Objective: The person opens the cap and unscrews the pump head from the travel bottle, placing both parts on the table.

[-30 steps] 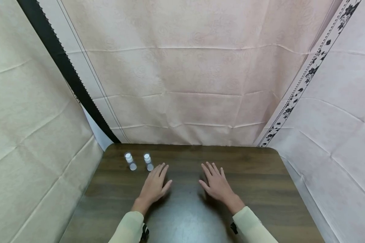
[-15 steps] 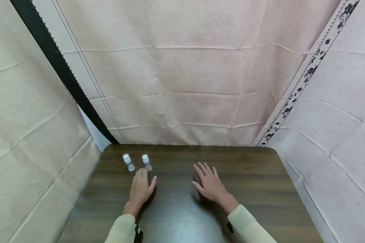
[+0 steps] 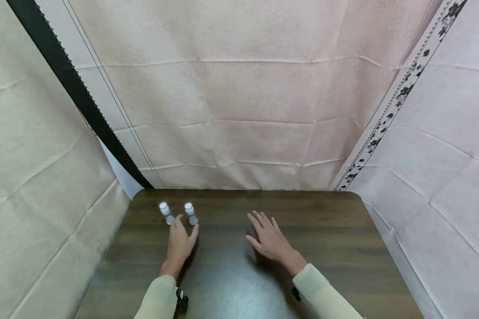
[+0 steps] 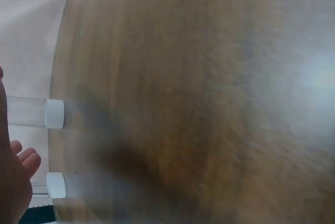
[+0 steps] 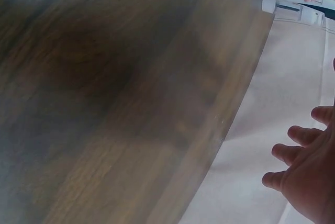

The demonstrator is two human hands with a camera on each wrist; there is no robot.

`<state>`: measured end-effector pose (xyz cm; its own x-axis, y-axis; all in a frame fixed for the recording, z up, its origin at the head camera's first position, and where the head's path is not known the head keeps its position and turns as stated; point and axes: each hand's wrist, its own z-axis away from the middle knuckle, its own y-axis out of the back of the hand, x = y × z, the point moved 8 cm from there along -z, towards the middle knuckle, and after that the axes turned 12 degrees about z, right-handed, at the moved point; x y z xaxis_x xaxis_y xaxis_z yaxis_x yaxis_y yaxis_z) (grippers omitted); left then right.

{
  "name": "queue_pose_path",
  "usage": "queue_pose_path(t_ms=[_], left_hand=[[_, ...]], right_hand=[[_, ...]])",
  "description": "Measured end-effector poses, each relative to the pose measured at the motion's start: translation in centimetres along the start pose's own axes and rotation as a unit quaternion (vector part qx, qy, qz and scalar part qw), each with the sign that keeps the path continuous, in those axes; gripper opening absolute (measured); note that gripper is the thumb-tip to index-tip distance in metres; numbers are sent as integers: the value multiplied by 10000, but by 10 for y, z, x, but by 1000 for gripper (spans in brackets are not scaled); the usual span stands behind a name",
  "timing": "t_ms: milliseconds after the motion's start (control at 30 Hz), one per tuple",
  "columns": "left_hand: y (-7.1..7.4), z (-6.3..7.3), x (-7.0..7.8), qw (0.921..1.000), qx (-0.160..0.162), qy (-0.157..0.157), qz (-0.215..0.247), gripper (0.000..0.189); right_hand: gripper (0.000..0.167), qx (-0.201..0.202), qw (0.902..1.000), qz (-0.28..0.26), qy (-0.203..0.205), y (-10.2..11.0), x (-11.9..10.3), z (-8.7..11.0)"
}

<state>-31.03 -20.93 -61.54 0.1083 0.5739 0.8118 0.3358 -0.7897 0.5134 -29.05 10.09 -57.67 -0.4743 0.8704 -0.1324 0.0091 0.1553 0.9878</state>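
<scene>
Two small clear bottles with white tops and white bases stand upright near the table's far left edge. My left hand [image 3: 179, 246] reaches up to them, thumb spread from the slightly bent fingers. Its fingertips are right at the lower part of the left bottle [image 3: 166, 212], while the thumb tip lies just below the right bottle [image 3: 190, 212]. In the left wrist view, curled fingertips [image 4: 30, 160] show between the bases of one bottle [image 4: 54, 114] and the other. My right hand [image 3: 272, 241] holds nothing; its fingers are spread over the middle of the table.
The dark wooden table [image 3: 335, 248] has rounded far corners. Pale cloth [image 3: 239, 97] hangs behind it, with more cloth at both sides. A black strip [image 3: 80, 95] edges the cloth at left, and a floral border [image 3: 383, 124] runs down the right.
My left hand has moved left to the bottles, its fingers going from straight to bent. The right hand has shifted slightly left in view, still spread. Both bottles keep their places on the table.
</scene>
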Motion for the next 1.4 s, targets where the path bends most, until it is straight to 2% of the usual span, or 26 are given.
queue_pose_path(t_ms=[333, 633, 733, 933, 1067, 1267, 1400], left_hand=[[-13, -16, -9, 9959, -396, 564, 583, 82], [-18, -28, -17, 9860, -142, 839, 1437, 79], [-20, -29, -19, 9830, -103, 961, 1562, 79], [-21, -32, -20, 9820, 94, 1048, 1567, 72], [-21, -34, -20, 9849, 216, 961, 1426, 67], [-23, -38, -22, 9872, 216, 957, 1254, 60], [-22, -39, -19, 9897, 272, 836, 1133, 52]], right_hand=[[72, -67, 9997, -192, 131, 2, -21, -19], [71, -375, 9983, -260, 370, -9, -39, -36], [71, -405, 9979, -358, 365, -11, -40, -39], [70, -509, 9967, -534, 326, -11, -44, -44], [70, -591, 9959, -612, 309, -11, -46, -48], [70, -437, 9961, -708, 299, -8, -50, -57], [70, -500, 9958, -727, 256, -9, -53, -61]])
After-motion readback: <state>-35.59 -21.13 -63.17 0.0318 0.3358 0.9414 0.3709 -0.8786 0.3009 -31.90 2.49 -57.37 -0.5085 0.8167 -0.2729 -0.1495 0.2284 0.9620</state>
